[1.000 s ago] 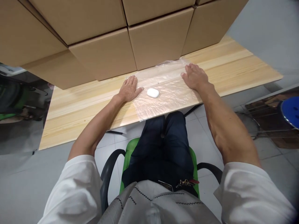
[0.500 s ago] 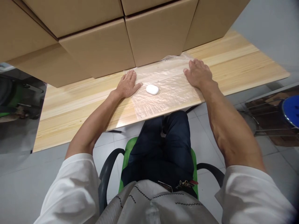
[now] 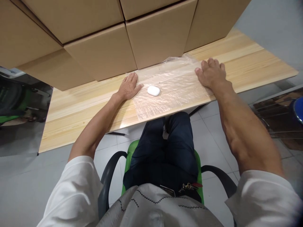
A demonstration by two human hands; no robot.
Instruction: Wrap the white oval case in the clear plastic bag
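A clear plastic sheet lies spread on the pale wooden table. A small white oval case rests on the sheet near its left side. My left hand lies flat, fingers stretched out, on the sheet's left edge, just left of the case. My right hand lies flat with fingers spread at the sheet's right edge, pressing down on it. Neither hand holds anything.
Stacked cardboard boxes stand along the back of the table, close behind the sheet. I sit on a green chair with black armrests. A blue stool and a wire rack are at the right, on the tiled floor.
My right hand has slid to the right across the sheet, from inside it to its right edge. My left hand and the white case have stayed put.
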